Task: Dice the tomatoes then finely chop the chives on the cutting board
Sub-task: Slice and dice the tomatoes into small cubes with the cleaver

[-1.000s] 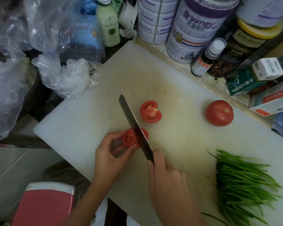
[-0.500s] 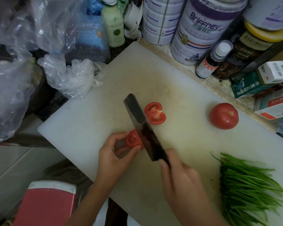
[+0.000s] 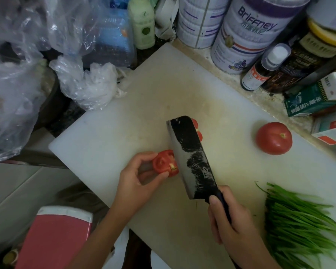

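Cleaver (image 3: 190,158) now tilts broad-side up beside the tomato piece (image 3: 165,164), no longer across it. Left hand (image 3: 136,183) pinches that piece cut-face up on the cutting board (image 3: 124,123), and right hand (image 3: 233,224) grips the handle. Blade hides most of the 2nd tomato half (image 3: 197,131); whole tomato (image 3: 273,138) and chives (image 3: 299,220) lie right, tins (image 3: 246,35) behind.

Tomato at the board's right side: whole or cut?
Whole: the tomato shows unbroken skin and its stem scar, with no cut face.

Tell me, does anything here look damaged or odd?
The knife looks worn: its black blade is scratched and patchy. The board has a yellowish stain at its middle. Nothing else stands out.
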A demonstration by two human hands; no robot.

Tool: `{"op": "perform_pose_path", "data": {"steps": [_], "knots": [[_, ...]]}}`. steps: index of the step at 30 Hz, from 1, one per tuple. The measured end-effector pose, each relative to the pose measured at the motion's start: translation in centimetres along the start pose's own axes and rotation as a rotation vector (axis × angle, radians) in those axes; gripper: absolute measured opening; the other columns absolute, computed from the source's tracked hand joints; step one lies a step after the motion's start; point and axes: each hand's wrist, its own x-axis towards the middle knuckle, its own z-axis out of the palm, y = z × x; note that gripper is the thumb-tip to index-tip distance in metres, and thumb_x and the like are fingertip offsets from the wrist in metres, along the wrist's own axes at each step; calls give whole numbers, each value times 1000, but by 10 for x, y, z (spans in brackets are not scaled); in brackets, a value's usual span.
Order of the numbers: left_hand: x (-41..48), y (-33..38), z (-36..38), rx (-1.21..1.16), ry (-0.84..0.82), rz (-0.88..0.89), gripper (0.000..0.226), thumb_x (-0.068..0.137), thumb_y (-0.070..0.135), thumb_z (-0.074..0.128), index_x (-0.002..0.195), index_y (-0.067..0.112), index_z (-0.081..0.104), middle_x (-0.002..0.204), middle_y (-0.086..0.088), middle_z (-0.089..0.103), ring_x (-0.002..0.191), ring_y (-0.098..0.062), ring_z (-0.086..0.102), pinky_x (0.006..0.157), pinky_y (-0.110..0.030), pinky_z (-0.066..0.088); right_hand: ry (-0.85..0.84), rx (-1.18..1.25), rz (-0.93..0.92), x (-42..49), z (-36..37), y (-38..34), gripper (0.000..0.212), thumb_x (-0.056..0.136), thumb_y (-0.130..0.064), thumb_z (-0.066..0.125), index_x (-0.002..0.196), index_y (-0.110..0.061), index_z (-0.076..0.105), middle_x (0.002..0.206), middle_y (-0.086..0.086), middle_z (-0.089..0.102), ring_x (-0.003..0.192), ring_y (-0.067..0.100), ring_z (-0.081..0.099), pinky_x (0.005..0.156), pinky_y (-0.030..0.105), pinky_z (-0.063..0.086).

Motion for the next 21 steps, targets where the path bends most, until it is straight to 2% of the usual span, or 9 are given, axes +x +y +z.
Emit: {"op": "perform_pose_path", "data": {"steps": [3,8,13,17,21], "knots": [[0,0,-1,-10,-20,-18,47,65,27,75,108,21,61,106,21,68,102,-6,67,86,-17,53,-12,34,20,0,2,1,22,95,-45,37,102,-30,52,56,14,46,42,23,43,42,41,33],[1,0,-3,-24,-47,-35,46,67,23,73,110,19,60,107,19,69,102,-6,67,87,-17,52,-11,70,12,8,10,-1,16,92,-42,40,99,-33,52,54,-2,47,45,10,42,46,29,31],[0,-1,-3,-47,-53,-42,46,69,23,72,112,19,60,108,12,71,104,-8,67,89,-18,52,-58,165,80,3,7,-5,13,90,-41,41,92,-38,54,54,2,46,43,15,42,42,28,33],[0,-2,-3,-62,-49,-46,46,69,21,71,114,20,61,107,1,72,104,-10,68,90,-18,51,-79,269,143,5,11,-9,15,89,-38,43,93,-29,55,53,4,46,40,19,40,39,26,34],[1,-2,-3,-72,-36,-41,44,72,19,70,115,21,61,107,2,74,103,-10,69,87,-15,51,-75,343,122,19,16,-9,14,90,-37,44,84,-28,53,55,6,46,38,20,38,37,23,32]]}}
